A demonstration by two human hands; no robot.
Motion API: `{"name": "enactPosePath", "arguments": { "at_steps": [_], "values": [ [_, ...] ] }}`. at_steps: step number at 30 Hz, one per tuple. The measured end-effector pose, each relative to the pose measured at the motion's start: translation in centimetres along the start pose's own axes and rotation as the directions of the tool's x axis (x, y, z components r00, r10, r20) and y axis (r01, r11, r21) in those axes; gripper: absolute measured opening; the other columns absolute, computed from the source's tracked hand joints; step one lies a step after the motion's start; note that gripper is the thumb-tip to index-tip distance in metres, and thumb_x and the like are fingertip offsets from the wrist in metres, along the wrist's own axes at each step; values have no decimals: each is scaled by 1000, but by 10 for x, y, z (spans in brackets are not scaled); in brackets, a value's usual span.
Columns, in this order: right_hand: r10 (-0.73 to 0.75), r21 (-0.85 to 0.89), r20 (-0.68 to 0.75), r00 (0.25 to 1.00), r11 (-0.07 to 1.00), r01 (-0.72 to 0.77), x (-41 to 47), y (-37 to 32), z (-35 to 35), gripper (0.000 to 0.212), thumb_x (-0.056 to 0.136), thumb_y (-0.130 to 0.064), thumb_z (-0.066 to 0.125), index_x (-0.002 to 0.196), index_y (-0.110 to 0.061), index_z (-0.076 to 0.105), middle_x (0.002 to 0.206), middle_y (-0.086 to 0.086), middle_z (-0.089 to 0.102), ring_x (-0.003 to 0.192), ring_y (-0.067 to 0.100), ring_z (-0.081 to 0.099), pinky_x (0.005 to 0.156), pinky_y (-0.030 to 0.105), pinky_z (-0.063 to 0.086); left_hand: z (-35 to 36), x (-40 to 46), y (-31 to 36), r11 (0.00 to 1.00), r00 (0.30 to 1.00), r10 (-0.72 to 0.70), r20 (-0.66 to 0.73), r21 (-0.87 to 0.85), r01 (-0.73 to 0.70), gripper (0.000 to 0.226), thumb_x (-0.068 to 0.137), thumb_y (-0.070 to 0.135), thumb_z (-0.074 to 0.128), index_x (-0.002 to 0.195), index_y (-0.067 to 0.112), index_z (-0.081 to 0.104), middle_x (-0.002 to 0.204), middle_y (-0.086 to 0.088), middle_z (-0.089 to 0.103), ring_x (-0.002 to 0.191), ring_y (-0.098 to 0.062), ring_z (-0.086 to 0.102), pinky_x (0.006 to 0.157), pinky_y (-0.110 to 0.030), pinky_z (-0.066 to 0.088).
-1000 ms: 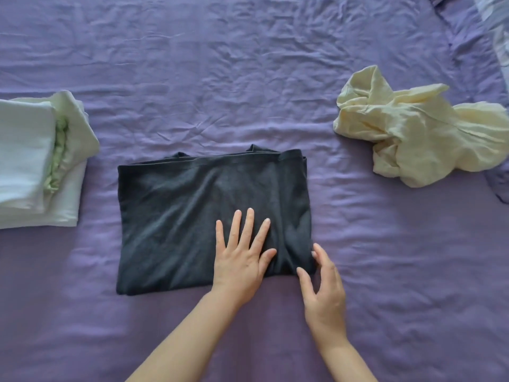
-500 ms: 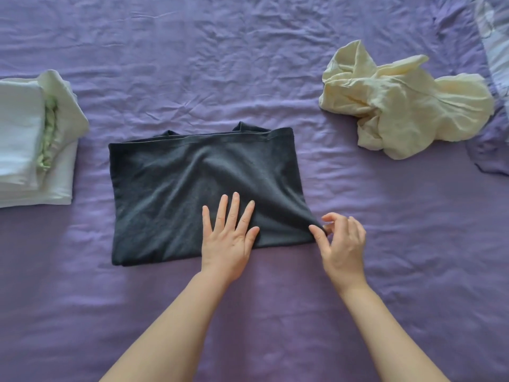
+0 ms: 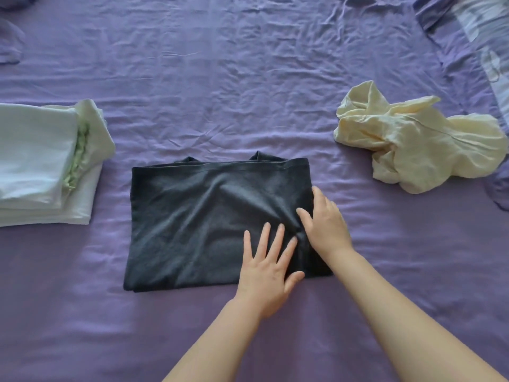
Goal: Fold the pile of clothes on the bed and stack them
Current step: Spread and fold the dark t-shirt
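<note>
Left hand (image 3: 265, 268): flat, fingers spread and straight, pressing the near right part of the dark grey garment (image 3: 209, 224). Right hand (image 3: 325, 224): just beside it, fingers extended and resting over the garment's right edge, nothing gripped as far as can be seen. Dark grey garment: centre of the bed (image 3: 248, 92), folded to a rough rectangle, near edge close to the wrists, a collar or strap showing past its far edge; fold judged partly done, one more fold likely before stacking. Folded stack (image 3: 41, 164): left of the garment, pale white and cream pieces squared up, cut off by the left frame edge; apart from the garment. Cream garment (image 3: 413, 142): far right, crumpled, not yet folded. Status: some pieces stacked, one in hand, at least one left. Room: bare purple sheet between garment and stack, and wide open sheet on the far side; patterned bedding (image 3: 479, 37) at the far right corner.
</note>
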State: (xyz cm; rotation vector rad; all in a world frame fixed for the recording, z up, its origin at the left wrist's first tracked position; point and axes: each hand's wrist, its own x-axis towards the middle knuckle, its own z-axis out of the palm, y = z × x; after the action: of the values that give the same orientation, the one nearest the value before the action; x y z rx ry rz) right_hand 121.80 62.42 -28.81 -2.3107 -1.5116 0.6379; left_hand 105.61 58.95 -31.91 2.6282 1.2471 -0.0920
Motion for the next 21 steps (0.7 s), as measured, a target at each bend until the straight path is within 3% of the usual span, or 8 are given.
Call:
{"name": "enactPosePath", "arguments": {
  "at_steps": [4, 7, 9, 11, 13, 15, 18, 21],
  "values": [
    [17, -164, 11, 1000, 986, -15, 50, -13, -5, 72, 90, -30, 58, 145, -5, 18, 127, 15, 53, 117, 33, 49, 94, 42, 34, 4, 12, 11, 999, 998, 20, -65, -36, -23, 76, 84, 68, 35, 147, 26, 29, 155, -7, 26, 143, -32, 20, 106, -64, 13],
    [-40, -372, -14, 999, 928, 32, 73, -11, -14, 49, 88, -32, 60, 127, -9, 40, 111, 12, 63, 106, 32, 55, 85, 40, 34, 6, 20, 22, 993, 989, 117, -91, -14, -119, 83, 75, 71, 44, 146, 30, 30, 156, -6, 24, 143, -33, 18, 107, -66, 13],
    [-58, -246, 35, 998, 967, 65, 81, -6, -19, 45, 87, -29, 63, 124, -11, 47, 116, 11, 61, 110, 32, 52, 88, 39, 36, 6, 26, 37, 995, 992, 96, -86, -14, -98, 83, 69, 69, 57, 140, 28, 41, 152, -5, 33, 141, -33, 25, 108, -66, 21],
    [-54, 4, 113, 992, 999, 54, 85, -2, -23, 58, 85, -24, 67, 136, -13, 40, 123, 8, 56, 114, 27, 51, 93, 35, 39, 2, 32, 53, 997, 997, 0, -71, -78, -6, 76, 64, 60, 69, 129, 23, 53, 144, -6, 45, 135, -34, 38, 104, -62, 33],
    [-31, 178, 152, 988, 984, 4, 87, -3, -29, 67, 85, -21, 68, 142, -17, 34, 117, 3, 52, 108, 20, 52, 91, 26, 39, -2, 40, 63, 987, 988, -54, -144, -160, 30, 57, 62, 41, 75, 113, 19, 64, 130, -6, 58, 123, -34, 52, 95, -53, 46],
    [-43, 241, 165, 985, 971, 2, 88, -7, -35, 59, 84, -19, 68, 137, -18, 43, 109, 3, 57, 101, 18, 56, 86, 26, 42, -4, 41, 65, 961, 953, -90, -289, -276, 7, 29, 66, 24, 70, 94, 18, 68, 111, -2, 67, 108, -28, 63, 77, -38, 56],
    [-41, 345, 193, 980, 938, -29, 83, -20, -42, 42, 81, -17, 69, 121, -22, 56, 94, 2, 64, 88, 18, 61, 80, 35, 52, -20, 29, 49, 907, 908, -190, -373, -422, 16, 14, 72, 10, 67, 81, 21, 66, 80, 10, 66, 76, -10, 66, 49, -23, 49],
    [-22, 529, 265, 964, 839, -126, 76, -45, -50, 28, 82, -16, 67, 108, -22, 59, 84, 2, 65, 78, 19, 64, 62, 35, 57, -38, 7, 25, 843, 917, -256, -307, -534, 56, 29, 68, 10, 68, 95, 21, 66, 76, 9, 68, 63, -8, 62, 50, -21, 48]
  ]
}}
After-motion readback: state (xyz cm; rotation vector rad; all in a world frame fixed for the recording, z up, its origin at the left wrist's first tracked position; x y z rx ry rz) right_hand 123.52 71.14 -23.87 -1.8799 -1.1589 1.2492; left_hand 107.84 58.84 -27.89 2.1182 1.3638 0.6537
